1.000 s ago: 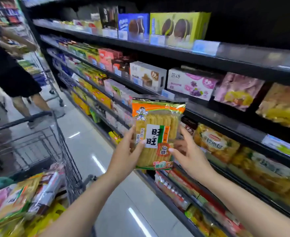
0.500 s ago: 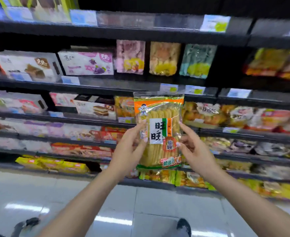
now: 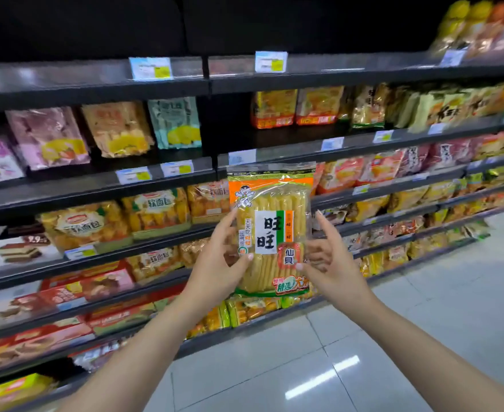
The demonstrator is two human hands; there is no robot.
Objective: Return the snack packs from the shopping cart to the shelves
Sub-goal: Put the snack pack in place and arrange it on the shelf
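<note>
I hold a clear pack of yellow rice crackers (image 3: 271,230) with an orange and green top upright in front of the shelves (image 3: 96,191). My left hand (image 3: 218,263) grips its left edge, thumb on the front. My right hand (image 3: 328,263) holds the right edge, thumb on the front near the red round label and fingers behind. The pack hangs in the air in front of the middle shelf rows, not touching them. The shopping cart is out of view.
Black shelf rows run across the view, filled with bagged bread snacks (image 3: 155,209), pastel bags (image 3: 117,129) and red boxes (image 3: 105,283). Orange and yellow packs (image 3: 316,105) fill the right bay. Glossy white floor tiles (image 3: 393,337) stretch to the right.
The view has swung right along the shelves, bringing the right bay into sight. The pack stays upright between both hands, held the same way.
</note>
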